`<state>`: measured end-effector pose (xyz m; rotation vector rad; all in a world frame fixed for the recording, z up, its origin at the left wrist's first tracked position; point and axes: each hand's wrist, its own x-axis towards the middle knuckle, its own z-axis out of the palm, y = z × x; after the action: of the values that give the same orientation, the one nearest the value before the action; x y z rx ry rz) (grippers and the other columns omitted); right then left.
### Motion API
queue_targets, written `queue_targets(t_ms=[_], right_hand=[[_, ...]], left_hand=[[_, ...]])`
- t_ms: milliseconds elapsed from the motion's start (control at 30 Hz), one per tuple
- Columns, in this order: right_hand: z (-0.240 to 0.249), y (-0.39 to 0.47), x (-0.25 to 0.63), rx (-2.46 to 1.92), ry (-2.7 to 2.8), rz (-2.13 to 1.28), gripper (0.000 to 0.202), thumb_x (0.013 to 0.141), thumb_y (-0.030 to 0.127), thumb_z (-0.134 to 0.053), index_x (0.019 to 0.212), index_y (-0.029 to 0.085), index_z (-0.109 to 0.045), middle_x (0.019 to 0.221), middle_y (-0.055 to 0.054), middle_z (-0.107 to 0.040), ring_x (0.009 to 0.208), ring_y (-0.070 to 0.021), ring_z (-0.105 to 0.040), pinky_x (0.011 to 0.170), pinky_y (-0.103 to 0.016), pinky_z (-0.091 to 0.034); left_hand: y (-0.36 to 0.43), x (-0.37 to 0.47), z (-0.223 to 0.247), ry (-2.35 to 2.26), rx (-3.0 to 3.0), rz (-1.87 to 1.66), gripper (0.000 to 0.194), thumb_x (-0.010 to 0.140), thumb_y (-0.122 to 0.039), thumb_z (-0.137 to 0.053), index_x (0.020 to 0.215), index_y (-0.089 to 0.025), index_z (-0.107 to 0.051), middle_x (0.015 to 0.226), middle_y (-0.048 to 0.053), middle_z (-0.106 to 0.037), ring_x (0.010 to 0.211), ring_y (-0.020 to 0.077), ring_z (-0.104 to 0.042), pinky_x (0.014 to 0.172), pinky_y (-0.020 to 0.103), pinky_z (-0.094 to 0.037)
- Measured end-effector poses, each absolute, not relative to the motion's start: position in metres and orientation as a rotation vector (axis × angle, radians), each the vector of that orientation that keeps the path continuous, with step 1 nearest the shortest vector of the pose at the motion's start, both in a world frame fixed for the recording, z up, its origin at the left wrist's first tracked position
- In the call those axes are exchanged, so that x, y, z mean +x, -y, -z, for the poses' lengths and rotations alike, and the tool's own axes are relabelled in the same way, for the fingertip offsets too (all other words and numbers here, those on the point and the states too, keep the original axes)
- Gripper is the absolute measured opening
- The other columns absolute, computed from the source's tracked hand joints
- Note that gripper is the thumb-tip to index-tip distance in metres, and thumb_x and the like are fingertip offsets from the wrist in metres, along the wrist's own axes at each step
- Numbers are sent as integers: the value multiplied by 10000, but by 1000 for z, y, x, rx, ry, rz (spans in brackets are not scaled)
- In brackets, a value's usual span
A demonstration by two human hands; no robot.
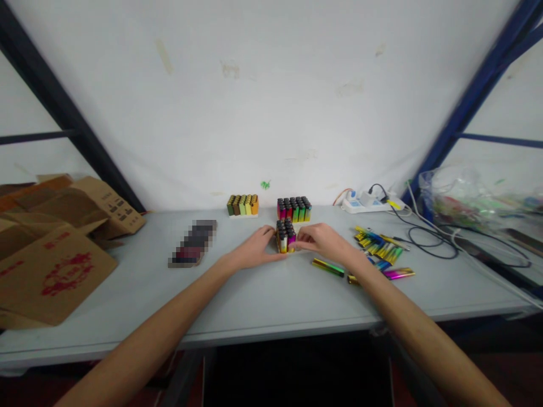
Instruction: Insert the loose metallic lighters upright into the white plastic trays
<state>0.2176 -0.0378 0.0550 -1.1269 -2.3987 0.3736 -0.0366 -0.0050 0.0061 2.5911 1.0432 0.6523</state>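
Lighters (286, 233) upright, dark-topped, tightly clustered

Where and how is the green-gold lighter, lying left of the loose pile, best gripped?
Likely at the middle of the green-gold lighter, pinched across its long sides from above: it lies flat and slim, sides seemingly free, its dark end close to another lighter.

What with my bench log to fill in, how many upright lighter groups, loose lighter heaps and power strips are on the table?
Upright lighter groups: 3 (back left group, back right group, front group)
Loose lighter heap: 1
Power strip: 1
Total: 5
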Motion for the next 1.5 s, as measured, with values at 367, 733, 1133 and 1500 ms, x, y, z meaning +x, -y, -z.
queue_targets(t_ms=[367,733,1133,1500], right_hand=[[-63,74,272,-1518,2627,-493,292,805,458,-776,907,186,-744,1041,-123,-697,1011,-284,-629,889,-345,-476],[-83,49,268,-1258,2225,-604,408,935,590,-603,1039,197,-625,684,7,-673,597,-150,-558,612,-267,-394],[-54,15,216,-956,1635,-1036,479,842,675,-659,925,214,-559,795,1,-619,770,-177,-600,676,-300,-510],[-41,28,202,-894,1625,-1190,471,907,682,-576,868,254,-382,618,102,-423,468,-81,-377,455,-216,-312]], left_hand=[[5,-36,-6,-1065,2587,-632,664,828,-669,-697,1246,-162,-599,1252,150,-595,1178,328,-585,1085,482,-468],[1,-43,-12,-1063,2555,-579,692,790,-637,-741,1273,-159,-609,1295,147,-596,1202,325,-596,1094,454,-473],[2,-51,-16,-996,2565,-635,665,721,-579,-813,1239,-190,-660,1278,126,-637,1192,337,-616,1088,478,-490],[-2,-55,-19,-958,2540,-538,680,734,-517,-828,1302,-179,-667,1450,136,-577,1334,350,-549,1180,472,-415]])
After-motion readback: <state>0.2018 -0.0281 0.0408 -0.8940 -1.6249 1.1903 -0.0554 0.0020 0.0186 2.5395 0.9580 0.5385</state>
